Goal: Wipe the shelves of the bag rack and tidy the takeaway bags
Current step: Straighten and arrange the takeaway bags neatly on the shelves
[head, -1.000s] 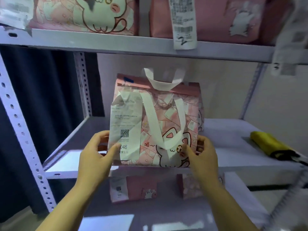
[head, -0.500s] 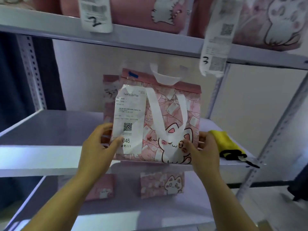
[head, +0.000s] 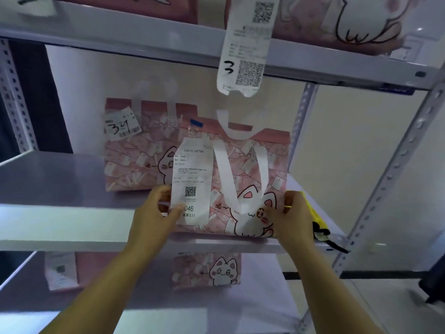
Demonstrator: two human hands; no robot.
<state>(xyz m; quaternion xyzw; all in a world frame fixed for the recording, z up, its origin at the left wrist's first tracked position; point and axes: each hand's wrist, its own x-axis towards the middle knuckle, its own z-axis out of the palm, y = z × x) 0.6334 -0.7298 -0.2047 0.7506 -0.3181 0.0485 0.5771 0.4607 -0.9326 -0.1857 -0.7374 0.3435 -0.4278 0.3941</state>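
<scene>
1. Grasping the front takeaway bag point(head: 243, 169) at its lower corners, the left grip point(head: 154, 213) and the right grip point(head: 292, 213) are each clasping one side, thumbs lying on the printed front.
2. The bag is standing upright between the two grips on the middle shelf point(head: 60, 189), its base near the front lip; I cannot tell whether it is fully resting there.
3. A white receipt point(head: 191, 186) is hanging down the bag's face, its lower edge lying under the left grip's thumb.
4. A second pink bag point(head: 134, 160), carrying a tag marked 34 point(head: 121, 126), is standing behind, above and left of the left grip.
5. A yellow cloth point(head: 315, 220) is lying on the shelf just outside the right grip.
6. A long slip point(head: 245, 49) is hanging from the upper shelf point(head: 120, 37) above the grips, and a small cat-print bag point(head: 207, 271) is sitting below them.
</scene>
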